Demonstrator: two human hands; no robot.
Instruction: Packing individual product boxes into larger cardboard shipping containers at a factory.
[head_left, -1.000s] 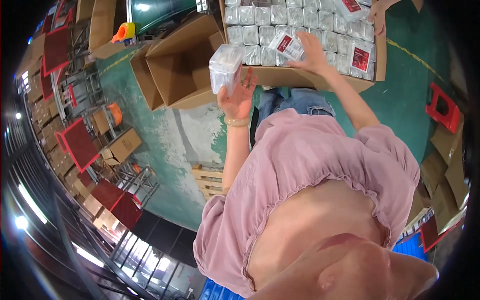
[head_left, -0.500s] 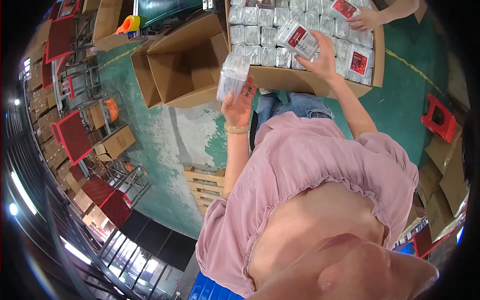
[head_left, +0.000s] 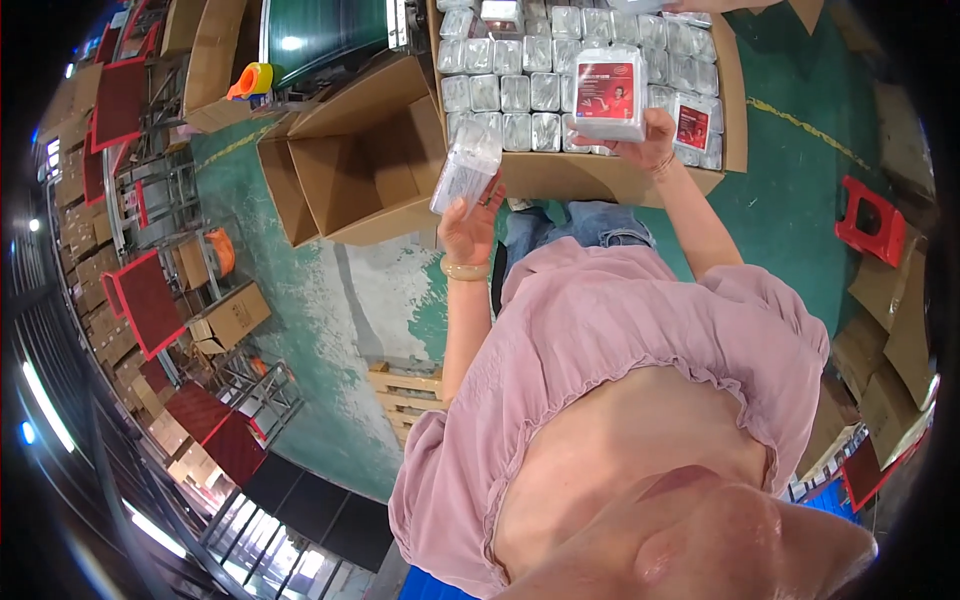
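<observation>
Well left of my left grip (head_left: 468, 234) and beyond it, I see one yellow-and-orange plastic tape dispenser (head_left: 252, 80), then one open carton (head_left: 393, 222) of plain brown cardboard, nearer the grip. That grip clasps clear plastic packaging (head_left: 466, 175), glossy and boxy; whether it is one pack or several, I cannot tell. Ahead, a large cardboard box (head_left: 590, 178) holds rows of shiny clear packs (head_left: 515, 92) with rounded corners, too many for me to count. My right grip (head_left: 648, 143) grasps one boxy pack with a red label (head_left: 606, 92) over those rows, hiding some. Just right of it lies a second red-labelled pack (head_left: 692, 125). Beyond that grip, another person's arm (head_left: 722, 5) is cut off by the edge; farther right, one red plastic stool (head_left: 878, 245).
</observation>
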